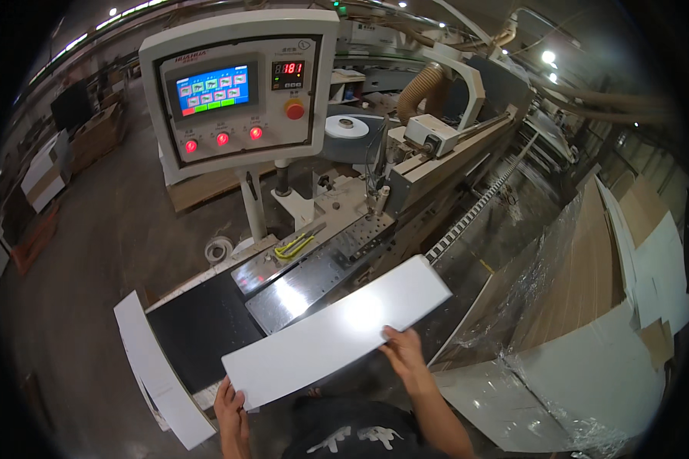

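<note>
- Nearest the camera, 2 bare hands carry a long white panel (341,330) level above the machine's near end, slanting from near left up to far right.
- Left hand (230,405) closes on the panel's near-left corner; right hand (403,350) clasps its near long edge, so the spread grip steadies the board's length.
- Beneath it lies the shiny steel infeed table (298,287), suggesting the panel is held flat to match that surface.
- Far left, a control console (237,88) faces the person.
</note>
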`<state>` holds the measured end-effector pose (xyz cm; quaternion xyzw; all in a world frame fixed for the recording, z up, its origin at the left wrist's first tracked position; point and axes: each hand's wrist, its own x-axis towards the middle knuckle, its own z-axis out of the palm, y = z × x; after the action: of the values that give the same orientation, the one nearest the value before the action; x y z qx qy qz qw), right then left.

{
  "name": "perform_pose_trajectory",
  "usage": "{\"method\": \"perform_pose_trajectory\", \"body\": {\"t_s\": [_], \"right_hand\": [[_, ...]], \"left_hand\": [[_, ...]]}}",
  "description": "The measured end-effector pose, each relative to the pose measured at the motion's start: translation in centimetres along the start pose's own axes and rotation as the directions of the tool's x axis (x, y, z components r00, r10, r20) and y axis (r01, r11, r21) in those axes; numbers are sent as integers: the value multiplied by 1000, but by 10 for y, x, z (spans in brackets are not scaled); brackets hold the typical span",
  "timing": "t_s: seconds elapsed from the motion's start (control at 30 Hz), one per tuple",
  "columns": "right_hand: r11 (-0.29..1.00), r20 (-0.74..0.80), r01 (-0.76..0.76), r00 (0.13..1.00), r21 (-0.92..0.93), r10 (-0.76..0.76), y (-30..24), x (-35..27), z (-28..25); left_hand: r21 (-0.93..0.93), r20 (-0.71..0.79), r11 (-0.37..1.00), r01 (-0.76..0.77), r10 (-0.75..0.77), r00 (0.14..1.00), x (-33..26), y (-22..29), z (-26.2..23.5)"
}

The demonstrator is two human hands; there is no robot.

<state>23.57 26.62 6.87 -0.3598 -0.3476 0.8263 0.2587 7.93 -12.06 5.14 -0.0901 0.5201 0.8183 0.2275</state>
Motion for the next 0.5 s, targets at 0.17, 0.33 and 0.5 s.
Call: {"method": "perform_pose_trajectory", "body": {"t_s": [0.17,0.33,0.5], "right_hand": [[992,-33,-124,992,-4,123,62,70,47],[983,-71,-162,985,-81,156,64,121,76],[891,-54,-141,990,-432,131,39,151,82]], "left_hand": [[55,-131,993,-104,110,985,33,-17,-33],[206,-148,947,-248,281,948,87,-53,-36],[451,81,872,-190,173,982,99,-40,5]]}}
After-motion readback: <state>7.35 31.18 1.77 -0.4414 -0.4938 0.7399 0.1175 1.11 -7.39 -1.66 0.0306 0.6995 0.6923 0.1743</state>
